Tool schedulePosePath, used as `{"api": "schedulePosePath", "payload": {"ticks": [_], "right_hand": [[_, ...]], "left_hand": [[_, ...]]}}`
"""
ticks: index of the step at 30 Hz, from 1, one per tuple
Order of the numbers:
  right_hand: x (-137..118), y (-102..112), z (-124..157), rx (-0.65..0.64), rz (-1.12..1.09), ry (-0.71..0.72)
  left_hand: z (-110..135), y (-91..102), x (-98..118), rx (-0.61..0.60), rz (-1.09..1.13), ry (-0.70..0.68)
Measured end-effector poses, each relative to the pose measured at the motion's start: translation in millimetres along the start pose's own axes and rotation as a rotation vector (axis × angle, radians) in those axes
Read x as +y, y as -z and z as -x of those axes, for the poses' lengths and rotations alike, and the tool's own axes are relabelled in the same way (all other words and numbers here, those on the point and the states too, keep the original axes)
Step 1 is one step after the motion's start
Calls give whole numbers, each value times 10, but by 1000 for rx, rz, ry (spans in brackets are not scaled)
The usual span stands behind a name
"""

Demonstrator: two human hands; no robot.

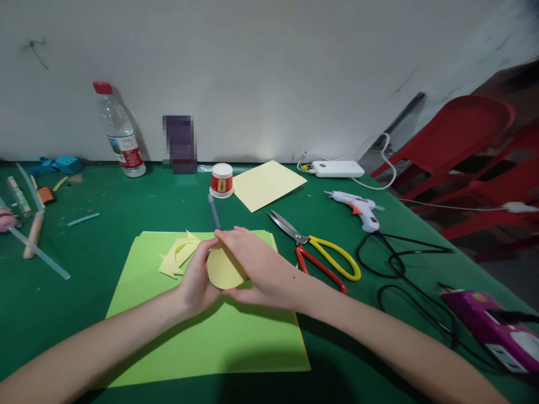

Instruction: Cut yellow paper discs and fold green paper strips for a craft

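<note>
Both my hands meet over a green paper sheet (202,342) on the table. My left hand (196,278) and my right hand (261,266) pinch a round pale-yellow paper disc (223,269) between them, fingers closed on its edges. Yellow paper offcuts (177,258) lie on the green sheet just left of my hands. A grey pen (214,210) lies just beyond my fingertips.
Scissors with a red and a yellow handle (320,252) lie right of my hands. A white glue gun (357,207), black cable (400,264), purple tool (497,325), power bank (337,168), yellow sheet (267,184), paper cup (222,179), water bottle (120,132) and glue sticks (37,252) stand around. Red chairs (463,146) are at the right.
</note>
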State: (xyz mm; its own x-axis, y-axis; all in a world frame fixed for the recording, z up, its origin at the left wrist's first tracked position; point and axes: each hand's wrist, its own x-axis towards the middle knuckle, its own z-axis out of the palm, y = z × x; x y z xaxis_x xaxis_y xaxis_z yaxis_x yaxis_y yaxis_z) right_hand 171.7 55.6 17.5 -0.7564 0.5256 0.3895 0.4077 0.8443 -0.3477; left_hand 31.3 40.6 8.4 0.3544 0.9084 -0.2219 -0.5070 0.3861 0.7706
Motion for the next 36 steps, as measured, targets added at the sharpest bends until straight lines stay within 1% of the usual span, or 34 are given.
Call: {"api": "schedulePosePath", "payload": {"ticks": [4,7,11,14,20,26,29,31,33,36], "right_hand": [[1,43,3,7,17,37],[14,41,7,-19,26,52],[26,-16,10,-24,38,26],[28,-54,13,-20,47,9],[27,-82,18,-28,64,-22],[-13,-161,25,42,37,-71],[-25,-167,29,51,29,-82],[-30,-132,24,30,40,-87],[-40,-59,13,-23,15,-100],[-57,107,3,-156,-163,-152]], "left_hand": [[13,-30,38,2,95,58],[13,-42,38,18,132,82],[10,-42,21,53,115,86],[5,-33,16,71,95,115],[-9,-18,-2,99,56,135],[30,-37,-47,75,2,142],[29,-47,-47,46,-29,127],[21,-52,-42,32,-40,106],[16,-51,-37,9,-47,98],[15,-28,-33,-61,-62,121]]}}
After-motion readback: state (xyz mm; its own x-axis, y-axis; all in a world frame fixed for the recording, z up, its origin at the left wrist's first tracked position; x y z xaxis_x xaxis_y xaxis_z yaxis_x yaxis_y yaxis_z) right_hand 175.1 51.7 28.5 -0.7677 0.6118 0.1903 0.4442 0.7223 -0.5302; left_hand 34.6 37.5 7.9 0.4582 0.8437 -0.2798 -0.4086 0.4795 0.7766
